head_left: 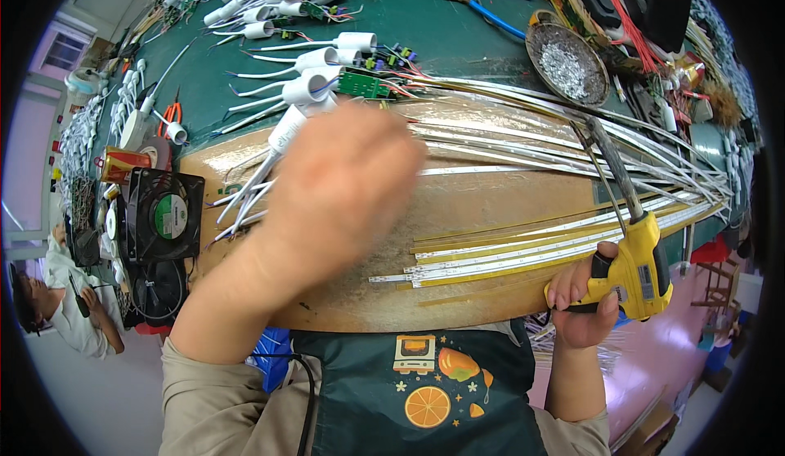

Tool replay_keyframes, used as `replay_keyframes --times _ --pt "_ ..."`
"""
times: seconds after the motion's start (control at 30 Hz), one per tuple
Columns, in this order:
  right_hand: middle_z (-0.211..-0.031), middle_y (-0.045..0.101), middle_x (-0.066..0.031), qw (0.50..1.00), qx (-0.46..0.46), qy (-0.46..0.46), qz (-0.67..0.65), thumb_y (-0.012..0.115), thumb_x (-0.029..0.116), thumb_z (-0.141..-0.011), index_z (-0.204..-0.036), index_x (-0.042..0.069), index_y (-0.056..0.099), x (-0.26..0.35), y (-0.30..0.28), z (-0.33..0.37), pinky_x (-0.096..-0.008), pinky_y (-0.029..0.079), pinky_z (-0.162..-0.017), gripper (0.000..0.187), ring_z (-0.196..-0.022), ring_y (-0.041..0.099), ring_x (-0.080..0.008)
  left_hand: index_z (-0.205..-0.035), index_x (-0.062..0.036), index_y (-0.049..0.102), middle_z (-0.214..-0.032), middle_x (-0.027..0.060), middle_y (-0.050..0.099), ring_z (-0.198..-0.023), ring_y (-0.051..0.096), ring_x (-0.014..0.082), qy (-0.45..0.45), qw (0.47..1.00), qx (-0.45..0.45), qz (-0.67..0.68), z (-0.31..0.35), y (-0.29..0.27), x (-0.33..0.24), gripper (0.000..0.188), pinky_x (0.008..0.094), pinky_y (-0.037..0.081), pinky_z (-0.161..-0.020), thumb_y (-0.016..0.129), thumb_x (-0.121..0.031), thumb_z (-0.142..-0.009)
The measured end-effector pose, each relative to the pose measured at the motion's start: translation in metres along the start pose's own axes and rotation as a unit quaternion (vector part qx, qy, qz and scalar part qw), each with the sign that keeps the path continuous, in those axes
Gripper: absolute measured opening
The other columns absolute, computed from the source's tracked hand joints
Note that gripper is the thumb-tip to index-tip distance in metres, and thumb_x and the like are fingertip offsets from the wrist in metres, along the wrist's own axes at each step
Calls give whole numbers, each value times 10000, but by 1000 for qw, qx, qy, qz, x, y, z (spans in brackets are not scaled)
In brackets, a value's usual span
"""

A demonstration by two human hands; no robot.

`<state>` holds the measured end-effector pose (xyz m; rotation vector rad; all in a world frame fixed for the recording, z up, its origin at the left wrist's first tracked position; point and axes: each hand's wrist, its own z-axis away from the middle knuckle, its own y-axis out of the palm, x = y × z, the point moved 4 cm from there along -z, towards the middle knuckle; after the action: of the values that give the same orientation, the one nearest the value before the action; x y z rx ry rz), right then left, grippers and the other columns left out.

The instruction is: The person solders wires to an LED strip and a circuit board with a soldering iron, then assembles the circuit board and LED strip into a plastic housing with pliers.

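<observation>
One blurred left hand [347,174] fills the centre of the head view, just below a row of white plastic sockets [307,88]; whether it is clenched on anything cannot be told. Toward the lower right, the right hand [582,301] grasps a yellow soldering gun [644,268], its metal rod pointing upward. White strips [507,257] lie right of centre on a brown board [343,305]. A dish [564,33] of silvery bits sits at upper right; a black fan [147,219] stands at left.
</observation>
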<state>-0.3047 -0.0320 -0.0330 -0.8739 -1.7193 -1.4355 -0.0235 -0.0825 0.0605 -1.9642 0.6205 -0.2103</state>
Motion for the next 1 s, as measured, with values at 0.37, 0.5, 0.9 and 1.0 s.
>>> replay_keyframes --times 0.37,0.5,0.9,1.0 --pt "-655 439 -9 1000 -5 18 12 550 456 -878 -1301 14 350 1 2 -2 -254 423 -479 644 -498 454 -111 -841 -73 641 -870 71 602 -845 579 274 -58 961 179 202 33 38 -28 153 386 453 -765 713 -142 -726" --pt "-651 439 -11 1000 6 12 19 553 455 -878 -1290 11 348 1 4 -4 -258 423 -478 639 -495 455 -113 -838 -70 645 -850 68 602 -839 581 275 -47 966 167 193 33 44 -21 135 385 457 -758 703 -122 -729" --pt "-650 446 -16 1000 -2 23 19 567 443 -874 -1282 1 348 2 4 -5 -265 428 -480 641 -490 458 -120 -872 -73 647 -873 77 595 -860 580 279 -40 968 199 151 29 39 -26 147 381 461 -768 691 -117 -739" --pt "-650 453 -19 1000 -10 26 15 581 436 -867 -1283 2 350 2 4 -4 -269 432 -480 643 -491 465 -122 -875 -67 644 -874 77 590 -861 576 271 -22 971 207 121 30 39 -25 154 374 460 -760 678 -122 -735"
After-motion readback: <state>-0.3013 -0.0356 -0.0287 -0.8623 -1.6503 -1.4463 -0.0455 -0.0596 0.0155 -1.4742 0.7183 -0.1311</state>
